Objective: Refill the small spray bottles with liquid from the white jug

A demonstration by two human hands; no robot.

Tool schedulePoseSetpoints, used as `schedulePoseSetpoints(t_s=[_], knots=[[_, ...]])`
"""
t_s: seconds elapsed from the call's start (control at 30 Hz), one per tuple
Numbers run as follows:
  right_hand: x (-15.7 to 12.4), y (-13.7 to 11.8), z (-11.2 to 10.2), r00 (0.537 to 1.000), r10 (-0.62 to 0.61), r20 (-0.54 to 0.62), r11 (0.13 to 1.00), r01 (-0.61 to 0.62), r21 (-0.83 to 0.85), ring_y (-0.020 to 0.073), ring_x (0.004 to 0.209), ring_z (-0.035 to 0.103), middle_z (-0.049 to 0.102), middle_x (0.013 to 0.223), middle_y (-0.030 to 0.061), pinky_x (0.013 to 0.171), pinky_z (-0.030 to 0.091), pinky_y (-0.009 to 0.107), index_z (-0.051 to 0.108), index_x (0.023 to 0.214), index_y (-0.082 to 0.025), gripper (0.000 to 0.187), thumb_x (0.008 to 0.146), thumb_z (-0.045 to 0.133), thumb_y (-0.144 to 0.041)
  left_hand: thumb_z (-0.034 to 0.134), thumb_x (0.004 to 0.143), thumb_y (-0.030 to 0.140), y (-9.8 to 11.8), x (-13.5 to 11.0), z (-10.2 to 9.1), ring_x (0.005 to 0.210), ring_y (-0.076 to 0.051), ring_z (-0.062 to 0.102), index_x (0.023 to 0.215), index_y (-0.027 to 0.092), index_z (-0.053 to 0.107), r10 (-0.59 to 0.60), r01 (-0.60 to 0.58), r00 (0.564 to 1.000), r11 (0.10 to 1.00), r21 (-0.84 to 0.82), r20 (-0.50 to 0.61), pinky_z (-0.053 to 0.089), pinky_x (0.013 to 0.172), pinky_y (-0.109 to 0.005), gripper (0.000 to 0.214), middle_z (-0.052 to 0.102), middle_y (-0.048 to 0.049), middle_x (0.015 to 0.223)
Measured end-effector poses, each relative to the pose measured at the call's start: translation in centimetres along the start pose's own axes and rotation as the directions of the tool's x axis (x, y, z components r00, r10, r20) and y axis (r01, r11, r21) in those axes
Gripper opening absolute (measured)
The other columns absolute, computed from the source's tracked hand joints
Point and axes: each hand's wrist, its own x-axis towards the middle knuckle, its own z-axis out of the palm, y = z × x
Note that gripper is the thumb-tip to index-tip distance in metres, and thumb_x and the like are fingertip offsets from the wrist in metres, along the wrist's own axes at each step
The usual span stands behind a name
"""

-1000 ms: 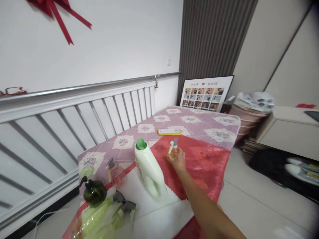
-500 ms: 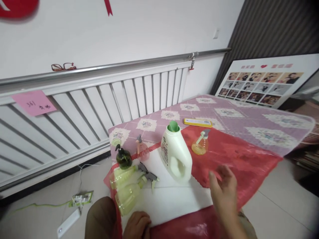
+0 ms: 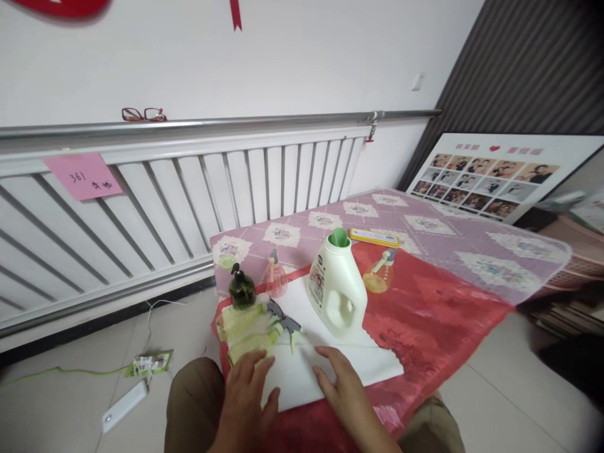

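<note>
My left hand (image 3: pixel 248 393), fingers spread, is over the near end of a pale yellow-green bottle (image 3: pixel 252 346) lying on its side; whether it touches the bottle is unclear. A similar bottle (image 3: pixel 240 319) lies just behind. My right hand (image 3: pixel 340 380) is open above the white sheet (image 3: pixel 295 377), thumb and fingers apart, holding nothing. Grey spray heads (image 3: pixel 284 322) lie between the bottles and a big white jug (image 3: pixel 338 292) with a green opening. A dark green pump bottle (image 3: pixel 242 289) and a pink spray bottle (image 3: pixel 275 277) stand behind. An upright spray bottle (image 3: pixel 379 277) holds yellow liquid.
Red plastic (image 3: pixel 425 302) covers part of the table with its purple patterned cloth (image 3: pixel 401 220). A yellow-edged case (image 3: pixel 375 238) lies behind the jug. A white radiator (image 3: pixel 264 176) runs along the wall. A white power strip (image 3: pixel 125 406) lies on the floor.
My right hand has moved left and down from over the red plastic to the white sheet. My left hand has opened and moved forward over the near bottle. The view has shifted slightly.
</note>
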Motion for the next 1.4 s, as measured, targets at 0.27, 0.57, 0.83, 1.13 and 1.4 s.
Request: schedulePoseSetpoints(t_s=[0.27, 0.57, 0.83, 1.13, 1.4], knots=[[7.4, -2.7, 4.3, 0.990, 0.073, 0.123, 0.975, -0.045, -0.218, 0.0311, 0.118, 0.052, 0.062, 0.125, 0.0123, 0.093, 0.040, 0.046, 0.053, 0.128, -0.020, 0.052, 0.076, 0.059, -0.021, 0.057, 0.074, 0.015, -0.9, 1.2, -0.4, 0.132, -0.034, 0.036, 0.137, 0.024, 0.045, -0.278, 0.233, 0.959, 0.887, 0.399, 0.058, 0.035, 0.102, -0.052, 0.065, 0.045, -0.0105, 0.142], [8.4, -2.4, 6.3, 0.987, 0.106, 0.119, 0.966, -0.074, -0.246, 0.0323, 0.109, 0.056, 0.063, 0.115, 0.0161, 0.090, 0.042, 0.047, 0.056, 0.125, -0.016, 0.050, 0.075, 0.054, -0.014, 0.054, 0.071, 0.006, -3.9, -0.6, 2.1, 0.136, -0.033, 0.028, 0.138, 0.023, 0.042, -0.114, 0.127, 0.992, 0.924, 0.360, -0.057, 0.037, 0.106, -0.047, 0.070, 0.040, -0.0109, 0.141], [7.3, -3.1, 4.4, 0.999, -0.006, 0.047, 0.999, 0.008, -0.032, 0.0213, 0.097, 0.063, 0.063, 0.104, 0.0100, 0.090, 0.049, 0.033, 0.058, 0.113, -0.017, 0.040, 0.074, 0.050, -0.012, 0.055, 0.070, 0.005, -4.4, -0.8, 1.4, 0.134, -0.031, 0.032, 0.139, 0.024, 0.039, -0.107, 0.133, 0.989, 0.947, 0.294, -0.105, 0.037, 0.106, -0.046, 0.073, 0.038, -0.0101, 0.143], [6.8, -5.5, -1.1, 1.000, -0.020, -0.019, 0.981, 0.024, 0.190, 0.0183, 0.089, 0.066, 0.069, 0.100, 0.0038, 0.081, 0.051, 0.028, 0.055, 0.111, -0.021, 0.036, 0.076, 0.051, -0.025, 0.058, 0.071, 0.014, -5.8, -1.6, -0.5, 0.126, -0.032, 0.039, 0.140, 0.024, 0.034, -0.115, 0.130, 0.988, 0.981, 0.143, -0.106, 0.038, 0.103, -0.053, 0.074, 0.042, -0.0113, 0.136], [8.2, -1.4, -3.1, 0.977, 0.162, -0.140, 0.953, -0.118, 0.281, 0.0207, 0.088, 0.066, 0.068, 0.097, 0.0061, 0.080, 0.051, 0.031, 0.055, 0.112, -0.019, 0.039, 0.077, 0.052, -0.036, 0.062, 0.072, 0.038, -8.5, -3.6, -3.9, 0.122, -0.034, 0.045, 0.137, 0.018, 0.035, -0.435, 0.435, 0.880, 0.899, -0.043, -0.191, 0.037, 0.104, -0.056, 0.073, 0.048, -0.0145, 0.131]])
